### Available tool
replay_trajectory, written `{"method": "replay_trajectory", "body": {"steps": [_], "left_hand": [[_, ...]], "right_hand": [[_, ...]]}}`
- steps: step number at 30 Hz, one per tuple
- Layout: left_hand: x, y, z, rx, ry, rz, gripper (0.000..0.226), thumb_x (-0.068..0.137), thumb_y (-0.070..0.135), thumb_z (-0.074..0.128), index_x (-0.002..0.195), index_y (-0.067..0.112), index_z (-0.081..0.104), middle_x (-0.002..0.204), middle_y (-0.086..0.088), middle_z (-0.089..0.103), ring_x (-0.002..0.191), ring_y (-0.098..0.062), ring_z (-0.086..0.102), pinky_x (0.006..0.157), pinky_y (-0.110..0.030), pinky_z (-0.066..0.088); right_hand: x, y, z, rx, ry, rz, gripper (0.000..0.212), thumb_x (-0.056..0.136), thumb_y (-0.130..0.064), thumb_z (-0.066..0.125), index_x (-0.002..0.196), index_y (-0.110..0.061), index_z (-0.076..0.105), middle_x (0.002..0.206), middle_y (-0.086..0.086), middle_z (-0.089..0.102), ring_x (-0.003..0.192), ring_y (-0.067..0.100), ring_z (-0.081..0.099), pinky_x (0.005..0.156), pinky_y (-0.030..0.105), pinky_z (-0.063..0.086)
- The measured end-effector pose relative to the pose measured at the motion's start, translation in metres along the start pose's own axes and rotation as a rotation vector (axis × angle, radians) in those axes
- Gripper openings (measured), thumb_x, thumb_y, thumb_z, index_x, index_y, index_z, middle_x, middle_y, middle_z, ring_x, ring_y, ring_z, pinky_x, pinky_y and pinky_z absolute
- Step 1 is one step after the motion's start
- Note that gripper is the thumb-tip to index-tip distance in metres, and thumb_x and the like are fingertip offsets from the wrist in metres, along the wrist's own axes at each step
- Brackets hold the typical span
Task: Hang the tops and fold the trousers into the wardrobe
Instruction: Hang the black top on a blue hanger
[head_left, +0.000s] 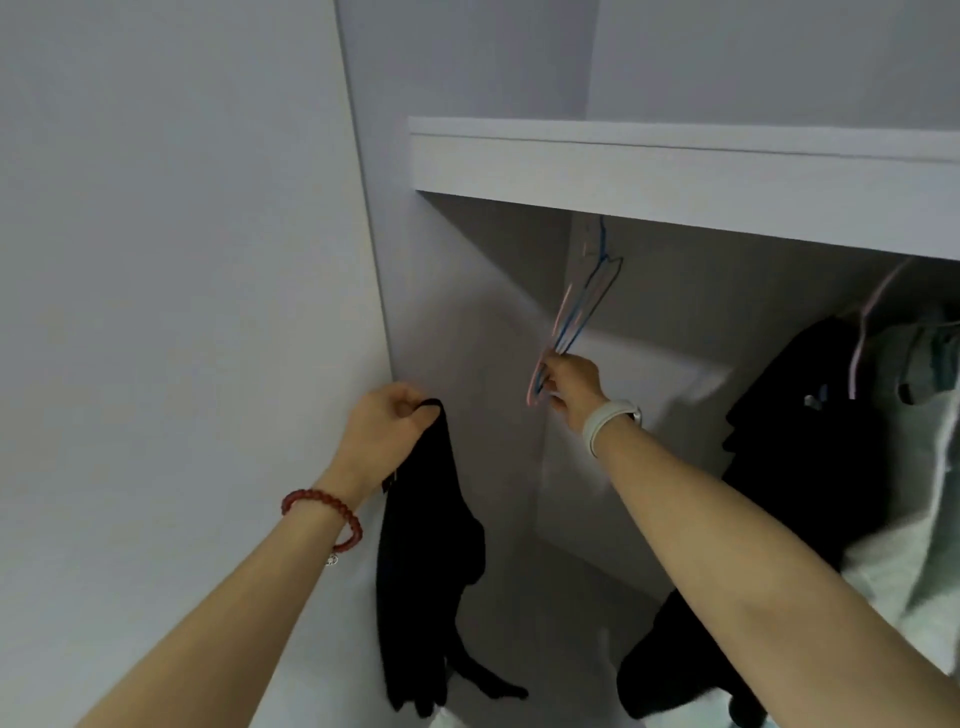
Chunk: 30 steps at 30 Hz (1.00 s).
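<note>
Left hand (387, 423): fingers curled tight on the top edge of a black top (423, 561), which hangs straight below it.
Right hand (569, 389): pinching the lower ends of wire hangers (576, 306) (pink and blue, probably two) under the wardrobe shelf (675, 171).

A black garment (421, 561) hangs limp in long folds just left of the wardrobe's (675, 166) opening. Inside, under its shelf, thin blue and pink wire hangers (576, 306) dangle tilted; a black top (800, 441) and pale clothes (914, 509) hang at right.
</note>
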<state>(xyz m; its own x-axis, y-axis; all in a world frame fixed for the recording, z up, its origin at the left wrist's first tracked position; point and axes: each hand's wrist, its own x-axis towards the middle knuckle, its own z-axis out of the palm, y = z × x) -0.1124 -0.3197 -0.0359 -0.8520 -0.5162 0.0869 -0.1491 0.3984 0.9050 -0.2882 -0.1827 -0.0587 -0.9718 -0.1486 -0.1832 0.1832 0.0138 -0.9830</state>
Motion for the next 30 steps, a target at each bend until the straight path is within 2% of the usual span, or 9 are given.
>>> {"method": "replay_trajectory", "body": {"steps": [5, 8, 10, 14, 17, 19, 21, 25, 30], "left_hand": [[-0.013, -0.011, -0.018, -0.026, 0.011, -0.011, 0.015, 0.087, 0.011, 0.062, 0.073, 0.014, 0.062, 0.071, -0.004, 0.063, 0.068, -0.018, 0.058, 0.068, -0.030, 0.046], [-0.017, -0.015, -0.020, -0.018, 0.011, -0.028, 0.014, 0.087, 0.009, 0.062, 0.074, 0.014, 0.063, 0.071, -0.003, 0.064, 0.066, -0.017, 0.058, 0.066, -0.026, 0.047], [-0.020, -0.016, -0.018, -0.032, 0.000, -0.035, 0.017, 0.087, 0.008, 0.062, 0.072, 0.015, 0.062, 0.069, -0.001, 0.063, 0.063, -0.014, 0.056, 0.056, -0.016, 0.045], [-0.023, -0.014, -0.012, -0.027, -0.036, -0.020, 0.012, 0.087, 0.009, 0.062, 0.075, 0.013, 0.063, 0.067, 0.004, 0.060, 0.059, -0.008, 0.053, 0.049, -0.007, 0.038], [-0.023, -0.013, -0.010, -0.030, -0.061, -0.010, 0.010, 0.087, 0.008, 0.062, 0.078, 0.011, 0.062, 0.064, 0.005, 0.058, 0.052, -0.002, 0.051, 0.046, -0.007, 0.035], [-0.023, -0.010, -0.009, -0.021, -0.076, -0.014, 0.012, 0.088, 0.011, 0.062, 0.076, 0.014, 0.062, 0.065, 0.003, 0.059, 0.055, -0.007, 0.052, 0.049, -0.015, 0.038], [-0.022, -0.007, -0.007, -0.026, -0.077, -0.020, 0.014, 0.088, 0.012, 0.062, 0.074, 0.014, 0.062, 0.066, 0.002, 0.060, 0.057, -0.011, 0.053, 0.049, -0.016, 0.039], [-0.024, -0.003, -0.001, -0.009, -0.092, -0.014, 0.013, 0.089, 0.014, 0.060, 0.078, 0.010, 0.062, 0.069, -0.004, 0.061, 0.058, -0.015, 0.055, 0.049, -0.021, 0.041], [-0.026, -0.004, 0.009, 0.000, -0.146, -0.008, 0.021, 0.090, 0.012, 0.059, 0.070, 0.015, 0.057, 0.068, -0.003, 0.059, 0.060, -0.015, 0.054, 0.051, -0.020, 0.040]], "right_hand": [[0.008, -0.001, 0.009, -0.061, 0.051, -0.132, 0.025, 0.093, -0.008, 0.051, 0.069, -0.013, 0.056, 0.068, 0.003, 0.053, 0.058, 0.014, 0.049, 0.046, 0.018, 0.038], [0.006, -0.003, 0.002, -0.106, 0.119, -0.184, 0.018, 0.093, -0.009, 0.051, 0.080, -0.006, 0.064, 0.072, 0.008, 0.055, 0.065, 0.022, 0.051, 0.056, 0.027, 0.039], [0.001, -0.006, -0.005, -0.125, 0.153, -0.213, 0.017, 0.093, -0.010, 0.052, 0.093, -0.001, 0.066, 0.075, 0.009, 0.055, 0.069, 0.023, 0.051, 0.065, 0.030, 0.042], [-0.007, -0.014, -0.017, -0.169, 0.215, -0.266, 0.015, 0.091, -0.011, 0.054, 0.079, -0.008, 0.062, 0.077, 0.009, 0.054, 0.078, 0.019, 0.048, 0.071, 0.024, 0.036], [-0.011, -0.018, -0.028, -0.169, 0.220, -0.270, 0.038, 0.090, -0.008, 0.054, 0.055, -0.019, 0.046, 0.058, 0.000, 0.043, 0.065, 0.018, 0.043, 0.067, 0.023, 0.034], [-0.018, -0.019, -0.035, -0.119, 0.193, -0.254, 0.043, 0.090, -0.006, 0.054, 0.052, -0.020, 0.041, 0.055, -0.001, 0.039, 0.055, 0.013, 0.038, 0.059, 0.025, 0.034], [-0.024, -0.014, -0.041, -0.058, 0.175, -0.225, 0.036, 0.090, -0.006, 0.054, 0.057, -0.017, 0.047, 0.057, 0.000, 0.042, 0.054, 0.011, 0.038, 0.056, 0.023, 0.035], [-0.037, -0.007, -0.054, 0.077, 0.127, -0.155, 0.011, 0.093, -0.006, 0.050, 0.086, -0.009, 0.059, 0.063, 0.001, 0.046, 0.056, 0.010, 0.040, 0.054, 0.018, 0.038], [-0.051, -0.021, -0.079, 0.089, 0.125, -0.129, 0.026, 0.095, -0.005, 0.048, 0.073, -0.017, 0.056, 0.062, 0.000, 0.047, 0.046, 0.005, 0.042, 0.038, 0.011, 0.035]]}}
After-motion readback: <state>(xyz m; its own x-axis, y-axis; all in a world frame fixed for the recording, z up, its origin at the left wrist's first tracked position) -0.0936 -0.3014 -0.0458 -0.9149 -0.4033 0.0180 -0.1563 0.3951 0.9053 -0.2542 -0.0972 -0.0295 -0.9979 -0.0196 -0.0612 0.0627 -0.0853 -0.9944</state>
